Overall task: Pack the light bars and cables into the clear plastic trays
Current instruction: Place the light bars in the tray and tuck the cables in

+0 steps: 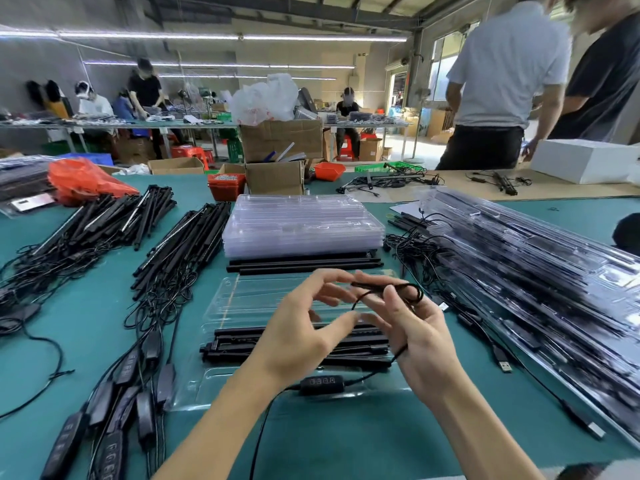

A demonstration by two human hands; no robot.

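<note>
Nearest the camera, two bare forearms reach in over the green table (346,434). The right hand (420,341) has its fingers spread and half curled, with a thin black cable (388,289) looped round the fingertips in one small coil. The left hand (304,327) is loosely open beside it, thumb and index finger pinching the same coil from the left. From the coil the cable drops past the right palm to one inline controller (322,384) lying on the near edge of the open clear tray (249,299).

That single tray sits flat right under the hands. Several black light bars (242,344) lie across its near half; their exact number cannot be told, since the hands cover part of them. Just beyond the tray, three or so loose bars (304,265) lie crosswise, touching the foot of one stack of empty clear trays (301,223).

To the left are two heaps of light bars with tangled leads, one nearer (180,244) and one farther left (100,220), and a cluster of about seven controllers (117,410) at the near left. On the right lies a long slanting stack of packed trays (533,271), with two USB plugs (505,365) beside it.

Behind are one orange plastic bag (83,180), two stacked cardboard boxes (277,157), and two people standing (502,84) at the far right
</note>
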